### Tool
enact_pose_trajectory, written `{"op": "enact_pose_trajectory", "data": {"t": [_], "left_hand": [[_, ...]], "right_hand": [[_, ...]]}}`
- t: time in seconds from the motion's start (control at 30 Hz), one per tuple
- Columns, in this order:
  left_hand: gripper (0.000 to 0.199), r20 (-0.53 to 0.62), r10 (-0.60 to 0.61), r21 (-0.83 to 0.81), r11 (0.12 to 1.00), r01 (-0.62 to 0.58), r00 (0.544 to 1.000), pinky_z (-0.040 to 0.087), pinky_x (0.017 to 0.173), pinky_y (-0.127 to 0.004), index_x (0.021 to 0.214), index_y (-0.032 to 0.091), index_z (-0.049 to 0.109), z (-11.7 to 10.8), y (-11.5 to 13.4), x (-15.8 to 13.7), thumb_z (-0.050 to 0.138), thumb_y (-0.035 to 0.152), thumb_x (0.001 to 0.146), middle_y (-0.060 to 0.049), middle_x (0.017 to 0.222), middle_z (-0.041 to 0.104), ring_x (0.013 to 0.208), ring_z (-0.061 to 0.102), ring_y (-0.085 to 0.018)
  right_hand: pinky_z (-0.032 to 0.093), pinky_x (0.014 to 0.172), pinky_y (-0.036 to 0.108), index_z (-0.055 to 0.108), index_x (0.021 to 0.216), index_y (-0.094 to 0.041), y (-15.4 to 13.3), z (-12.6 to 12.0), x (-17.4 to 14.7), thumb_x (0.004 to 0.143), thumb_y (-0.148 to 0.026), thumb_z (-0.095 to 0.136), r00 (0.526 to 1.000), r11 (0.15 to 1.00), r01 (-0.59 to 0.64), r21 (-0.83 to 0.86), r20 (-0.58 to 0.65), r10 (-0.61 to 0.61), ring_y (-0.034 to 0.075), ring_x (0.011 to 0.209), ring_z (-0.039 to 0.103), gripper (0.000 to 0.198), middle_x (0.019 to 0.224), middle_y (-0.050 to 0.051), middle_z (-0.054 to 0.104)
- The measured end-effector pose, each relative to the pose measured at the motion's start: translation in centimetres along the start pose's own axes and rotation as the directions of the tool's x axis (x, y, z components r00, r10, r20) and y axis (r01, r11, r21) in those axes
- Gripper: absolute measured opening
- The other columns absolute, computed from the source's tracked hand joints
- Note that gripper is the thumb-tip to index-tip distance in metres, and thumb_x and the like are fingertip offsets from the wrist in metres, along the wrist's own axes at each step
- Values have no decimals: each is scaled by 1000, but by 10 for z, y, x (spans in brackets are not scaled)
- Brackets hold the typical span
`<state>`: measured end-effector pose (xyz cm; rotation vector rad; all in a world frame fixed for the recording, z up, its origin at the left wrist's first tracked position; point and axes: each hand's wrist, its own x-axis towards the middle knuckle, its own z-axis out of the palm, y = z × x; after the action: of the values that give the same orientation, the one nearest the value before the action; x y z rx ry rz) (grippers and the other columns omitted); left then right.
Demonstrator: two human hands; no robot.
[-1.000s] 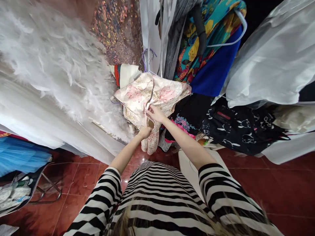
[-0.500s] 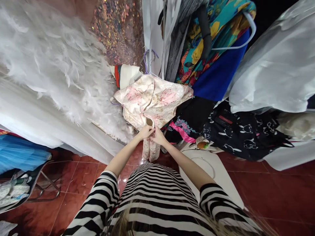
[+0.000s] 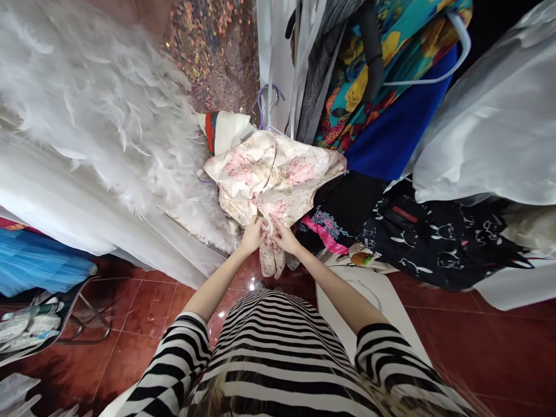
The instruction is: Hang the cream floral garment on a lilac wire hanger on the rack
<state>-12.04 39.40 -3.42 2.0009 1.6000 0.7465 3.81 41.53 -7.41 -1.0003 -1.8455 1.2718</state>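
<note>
A cream floral garment [image 3: 299, 176] with pink blooms hangs in front of me from a purple hanger [image 3: 260, 104], its front edges meeting along a middle line. My left hand [image 3: 253, 236] is closed on the left front edge, low on the garment. Close beside it, my right hand [image 3: 283, 236] pinches the facing edge, thumb and fingers bent in. The fingertips of both hands nearly touch, and the small part between them is too hidden to name. Below the hands, the floral sleeves or lower ends [image 3: 272, 260] hang down.
White feathered fabric [image 3: 130, 121] fills the left side, near a sequined cloth [image 3: 212, 58]. To the right hang a colourful floral garment [image 3: 347, 87], blue cloth [image 3: 403, 139] and a black bag-like fabric [image 3: 434, 237]. A white board [image 3: 377, 289] lies on the red tiled floor [image 3: 452, 330].
Both hands have shifted their grip on the front edges, and the gap that showed between the edges is now mostly closed. The view has moved slightly.
</note>
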Motion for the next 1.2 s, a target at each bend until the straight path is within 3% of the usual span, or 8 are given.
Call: {"op": "enact_pose_trajectory", "data": {"t": [0.13,0.23,0.33,0.57,0.87,0.97,1.07,1.2], "left_hand": [[10,-174,-55,54,996,65,983,51,80,-33,83,22,52,10,2,-15,55,13,81,-4,95,54,86,60,-19],[9,-92,-43,23,999,45,995,51,79,-33,84,22,50,18,6,-26,57,18,82,-1,84,55,81,60,-18],[28,8,-44,-5,999,45,999,50,77,-32,92,22,49,25,9,-30,69,25,74,1,83,56,80,59,-18],[25,-75,-108,-45,993,105,991,49,76,-31,91,22,48,29,5,-19,58,9,73,-2,86,60,82,60,-19],[30,216,-177,-248,941,230,960,40,63,-23,61,20,40,9,-12,-18,65,24,77,5,60,46,61,46,-11],[28,223,-184,-289,926,245,957,38,62,-23,60,20,40,11,-17,-19,62,22,77,6,58,40,60,42,-11],[21,202,-183,-314,919,240,962,38,61,-23,64,19,44,17,-18,-19,59,22,78,7,60,39,61,42,-11],[19,125,-174,-386,898,210,977,40,60,-23,66,18,48,21,-17,-17,63,23,76,6,60,43,60,43,-10]], "right_hand": [[55,91,38,59,133,-23,-5,2,1,79,-30,62,1000,999,-7,33,-22,8,22,101,67,55,125,9,66],[56,88,38,71,114,-22,-9,-2,5,76,-21,60,997,998,-36,49,-59,38,21,95,68,39,114,8,71],[54,91,37,76,88,-20,-12,-5,8,75,-17,60,989,995,-85,49,-115,91,21,95,69,21,97,6,75],[58,75,34,76,85,-19,-17,-3,11,73,-23,69,974,970,-195,142,-86,209,19,76,70,14,93,6,76],[55,73,32,73,74,-19,-7,-21,19,72,-30,71,974,979,-168,118,-133,183,18,73,67,12,82,5,74],[54,74,32,73,76,-18,-11,-24,24,77,-26,66,972,984,-175,29,-154,177,18,73,66,10,81,5,73],[52,76,32,72,78,-18,-25,-19,23,81,-19,63,994,979,-105,-173,-55,97,17,73,63,10,82,4,72],[47,90,35,71,83,-19,-51,-12,14,86,-26,66,997,874,58,-482,78,-23,22,92,63,9,90,8,71]]}}
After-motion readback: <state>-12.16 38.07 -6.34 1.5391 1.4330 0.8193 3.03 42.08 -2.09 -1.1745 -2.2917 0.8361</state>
